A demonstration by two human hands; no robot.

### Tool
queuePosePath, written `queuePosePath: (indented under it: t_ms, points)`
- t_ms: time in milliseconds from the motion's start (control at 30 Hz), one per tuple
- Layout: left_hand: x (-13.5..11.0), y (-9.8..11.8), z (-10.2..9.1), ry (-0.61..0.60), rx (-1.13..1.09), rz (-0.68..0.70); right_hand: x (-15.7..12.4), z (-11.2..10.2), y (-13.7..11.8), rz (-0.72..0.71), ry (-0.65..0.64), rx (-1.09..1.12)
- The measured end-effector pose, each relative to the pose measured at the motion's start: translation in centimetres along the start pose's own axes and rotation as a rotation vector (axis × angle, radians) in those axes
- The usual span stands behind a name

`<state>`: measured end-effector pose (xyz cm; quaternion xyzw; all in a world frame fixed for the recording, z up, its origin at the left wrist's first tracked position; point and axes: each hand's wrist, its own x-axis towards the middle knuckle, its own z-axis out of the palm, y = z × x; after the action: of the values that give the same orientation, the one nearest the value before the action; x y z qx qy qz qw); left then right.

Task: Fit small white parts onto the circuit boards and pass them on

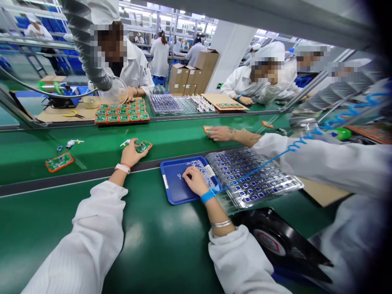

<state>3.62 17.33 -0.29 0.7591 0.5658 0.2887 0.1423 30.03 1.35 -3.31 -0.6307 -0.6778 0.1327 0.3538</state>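
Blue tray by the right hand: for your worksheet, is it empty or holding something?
Holding something: small pale parts lie in the blue tray beneath the right hand.

The circuit board [143, 146] looks green with orange edging; the tray [170, 188] is blue.

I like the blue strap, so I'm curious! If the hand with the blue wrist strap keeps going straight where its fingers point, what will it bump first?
The right hand would probably bump the raised rim of the rectangular blue plastic tray first, near its far left corner. The depth is hard to judge from this view.
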Motion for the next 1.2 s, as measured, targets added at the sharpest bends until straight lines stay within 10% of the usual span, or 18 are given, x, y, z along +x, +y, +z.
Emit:
queuePosePath:
  t_ms: [367,600,733,1200]
  points:
    - [-12.8,0.2,-4.5,-0.160,-0.144,0.240,0.1,0.2,0.1,-0.061,-0.004,-0.100]
    - [-19.3,1.2,-6.3,-0.401,-0.061,0.332,-3.0,2.4,-10.1,-0.197,-0.095,0.232]
    - [-20.1,1.6,-6.1,-0.356,-0.155,0.298,-5.5,5.5,-13.7,-0.181,-0.216,0.376]
    - [-18.5,1.8,-4.7,-0.304,-0.418,0.057,-4.9,6.9,-12.5,-0.140,-0.309,0.337]
